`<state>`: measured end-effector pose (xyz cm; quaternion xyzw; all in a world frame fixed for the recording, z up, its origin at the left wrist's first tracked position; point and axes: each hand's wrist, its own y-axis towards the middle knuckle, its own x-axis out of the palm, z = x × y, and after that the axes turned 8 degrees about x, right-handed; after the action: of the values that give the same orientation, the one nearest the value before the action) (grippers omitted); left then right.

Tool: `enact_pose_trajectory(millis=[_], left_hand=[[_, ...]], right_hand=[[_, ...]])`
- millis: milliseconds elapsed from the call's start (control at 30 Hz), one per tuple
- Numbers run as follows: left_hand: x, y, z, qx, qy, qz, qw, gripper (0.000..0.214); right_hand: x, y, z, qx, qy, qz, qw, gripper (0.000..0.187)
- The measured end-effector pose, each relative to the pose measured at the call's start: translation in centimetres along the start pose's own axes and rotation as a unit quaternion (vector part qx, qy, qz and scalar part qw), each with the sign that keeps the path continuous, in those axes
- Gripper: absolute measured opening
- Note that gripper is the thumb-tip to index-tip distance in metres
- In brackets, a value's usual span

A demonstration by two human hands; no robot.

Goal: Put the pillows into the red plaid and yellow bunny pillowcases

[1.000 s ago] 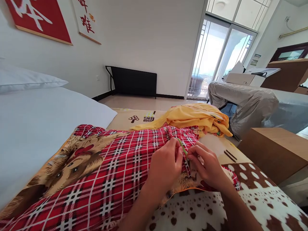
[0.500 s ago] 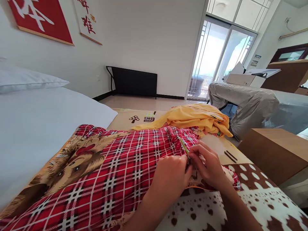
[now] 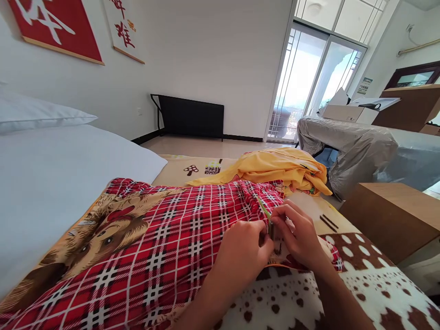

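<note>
A red plaid cover [image 3: 165, 247] with a printed dog picture lies on the bed in front of me. Along its right edge runs a green zipper [image 3: 263, 208]. My left hand [image 3: 242, 256] is closed, pinching the plaid fabric at the near end of the zipper. My right hand [image 3: 297, 236] is closed too, its fingertips gripping the zipper's edge right beside the left hand. The two hands touch at the fingertips. The zipper pull itself is hidden by my fingers.
A yellow cloth [image 3: 275, 167] is bunched just beyond the cover. White bedding [image 3: 51, 178] and a pillow [image 3: 30, 114] lie to the left. A brown-spotted blanket [image 3: 360, 279] lies under my right arm. A wooden cabinet [image 3: 392, 215] stands right; a plastic-wrapped sofa [image 3: 360, 146] lies behind.
My left hand has slid nearer along the zipper line, from beside its middle down to its near end. My right hand has stayed at the zipper and closed in against the left.
</note>
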<state>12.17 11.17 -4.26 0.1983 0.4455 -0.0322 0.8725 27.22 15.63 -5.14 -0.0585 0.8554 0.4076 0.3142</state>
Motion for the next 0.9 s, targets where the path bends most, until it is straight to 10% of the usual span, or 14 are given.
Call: enact_pose_trajectory(millis=[167,300,567,900], left_hand=[[1.1,0.7,-0.2,-0.044,0.032,0.077,0.996,0.005],[1.8,1.3,-1.3,0.106,-0.024,0.179,0.978,0.029],[1.1,1.9,-2.6,0.166,-0.171,0.092,0.967,0.028],[1.6,2.5,-3.6,0.12,-0.142,0.185,0.965,0.024]], right_hand=[[0.1,0.0,0.0,0.009,0.006,-0.003,1.0,0.012],[0.0,0.1,0.0,0.003,0.006,0.008,1.0,0.011],[0.0,0.0,0.0,-0.016,-0.013,0.006,1.0,0.012],[0.3,-0.2,0.2,-0.014,-0.117,-0.064,0.991,0.015]])
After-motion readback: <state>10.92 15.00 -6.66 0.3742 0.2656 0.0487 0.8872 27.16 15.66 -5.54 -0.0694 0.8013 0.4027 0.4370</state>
